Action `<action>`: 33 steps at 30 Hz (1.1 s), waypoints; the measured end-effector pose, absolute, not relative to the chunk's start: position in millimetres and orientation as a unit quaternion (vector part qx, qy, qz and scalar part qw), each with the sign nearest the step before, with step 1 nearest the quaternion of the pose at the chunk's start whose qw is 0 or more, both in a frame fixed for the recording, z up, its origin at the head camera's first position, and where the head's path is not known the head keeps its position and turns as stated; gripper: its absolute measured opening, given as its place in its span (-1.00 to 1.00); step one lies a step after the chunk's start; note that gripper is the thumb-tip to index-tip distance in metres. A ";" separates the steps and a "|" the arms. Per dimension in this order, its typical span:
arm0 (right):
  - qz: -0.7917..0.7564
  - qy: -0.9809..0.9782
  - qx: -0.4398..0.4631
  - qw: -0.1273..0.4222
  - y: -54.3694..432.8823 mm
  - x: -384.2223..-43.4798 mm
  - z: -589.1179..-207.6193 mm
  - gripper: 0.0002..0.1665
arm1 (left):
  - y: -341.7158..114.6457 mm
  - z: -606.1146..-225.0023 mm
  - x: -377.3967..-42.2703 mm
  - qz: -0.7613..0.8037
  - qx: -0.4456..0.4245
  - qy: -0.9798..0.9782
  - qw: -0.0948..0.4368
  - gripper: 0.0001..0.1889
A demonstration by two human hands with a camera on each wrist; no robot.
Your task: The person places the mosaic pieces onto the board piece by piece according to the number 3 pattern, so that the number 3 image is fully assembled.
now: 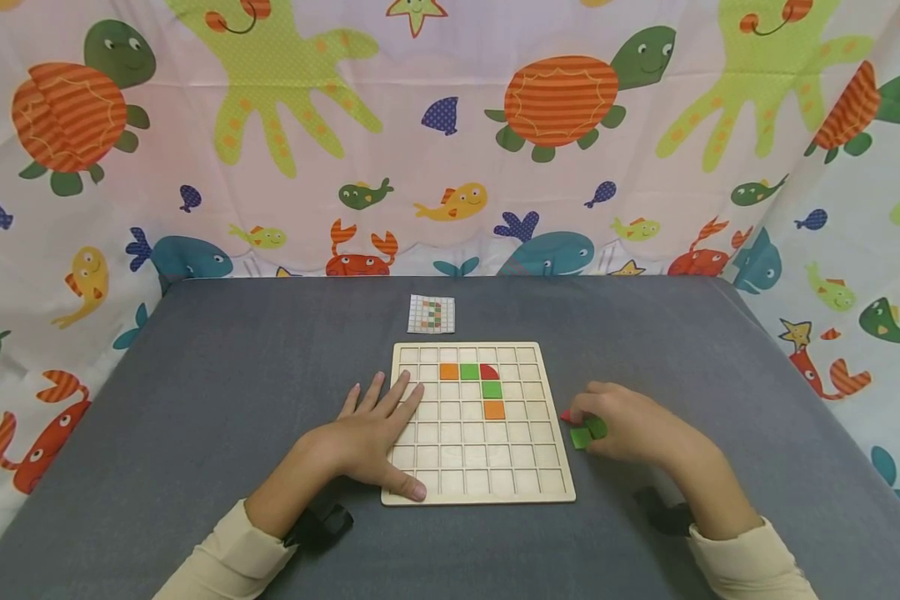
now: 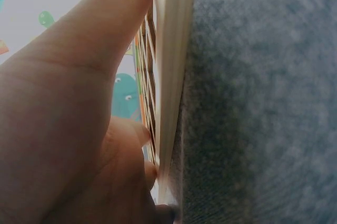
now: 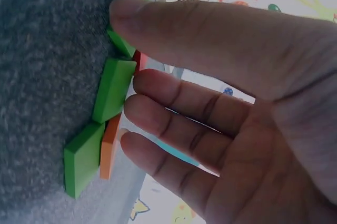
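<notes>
With my left hand [image 1: 366, 442] spread on the board [image 1: 476, 456], I can't tell whether my right hand [image 1: 633, 423] pinches the green tiles [image 1: 581, 438] just right of the board, where fumbling could scatter them.

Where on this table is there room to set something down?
The table is bare left of the board, past the left hand, and right of the card, beyond the right hand. It's crowded beside the board's right edge, around the loose green pieces.
</notes>
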State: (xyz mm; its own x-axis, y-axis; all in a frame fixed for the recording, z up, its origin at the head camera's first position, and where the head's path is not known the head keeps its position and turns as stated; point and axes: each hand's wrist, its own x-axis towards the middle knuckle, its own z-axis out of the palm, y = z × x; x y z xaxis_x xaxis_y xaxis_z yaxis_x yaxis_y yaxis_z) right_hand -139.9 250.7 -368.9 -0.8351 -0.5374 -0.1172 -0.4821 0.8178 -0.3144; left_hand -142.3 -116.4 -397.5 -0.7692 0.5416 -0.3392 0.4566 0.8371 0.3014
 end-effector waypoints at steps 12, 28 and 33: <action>-0.133 0.934 -0.327 0.051 248.8 -140.9 -374.9 -0.70 | -115.3 -395.2 -143.3 0.102 0.266 0.934 0.213 0.42; -0.152 0.938 -0.308 0.055 245.1 -140.9 -374.8 -0.74 | -116.2 -395.8 -142.3 0.105 0.268 0.933 0.214 0.42; -0.152 0.933 -0.324 0.043 238.7 -141.8 -371.2 -0.77 | -116.7 -397.3 -142.1 0.102 0.265 0.934 0.215 0.43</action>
State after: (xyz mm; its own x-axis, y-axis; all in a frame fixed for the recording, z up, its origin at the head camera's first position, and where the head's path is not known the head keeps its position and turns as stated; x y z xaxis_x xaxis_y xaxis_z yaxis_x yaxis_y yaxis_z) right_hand -141.8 238.7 -371.2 -0.7868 -0.6169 0.0173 -0.5906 0.7445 -0.3115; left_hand -142.1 -116.7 -397.3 -0.7667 0.5396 -0.3479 0.4518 0.8384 0.3048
